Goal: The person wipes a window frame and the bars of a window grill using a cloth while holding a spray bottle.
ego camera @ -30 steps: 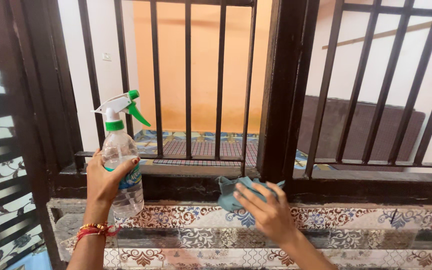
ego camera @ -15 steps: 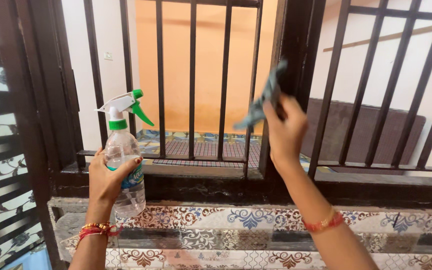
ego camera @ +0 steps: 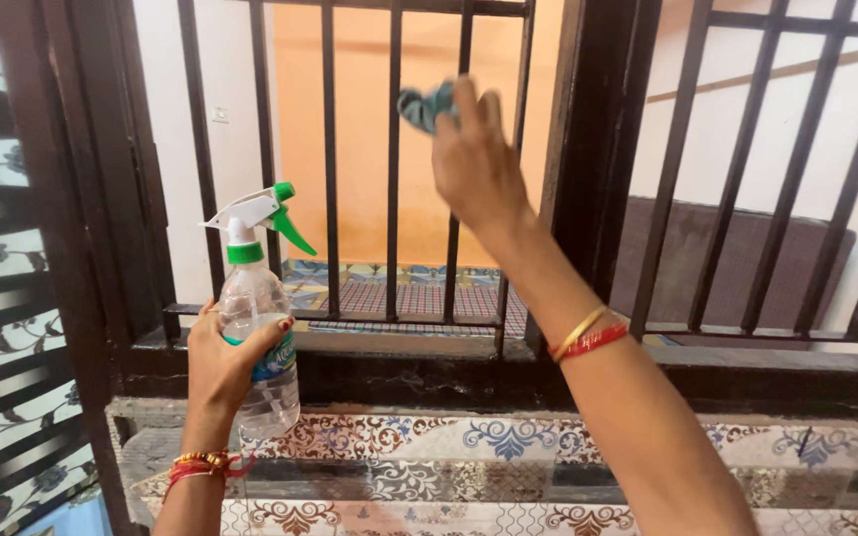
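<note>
Fingers of right hand (ego camera: 474, 164) closed on teal cloth (ego camera: 423, 106), pressed against a dark window bar (ego camera: 461, 149) up high. Left hand (ego camera: 220, 362) wraps clear spray bottle (ego camera: 258, 328), upright, near the sill (ego camera: 399, 342).

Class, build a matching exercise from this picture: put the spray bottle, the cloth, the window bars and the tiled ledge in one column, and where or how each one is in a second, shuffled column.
1 spray bottle
2 cloth
3 window bars
4 tiled ledge

a dark, upright
b patterned, below the sill
c held upright in the left hand
d pressed against a bar by the right hand

Pairs: 1-c, 2-d, 3-a, 4-b
</note>
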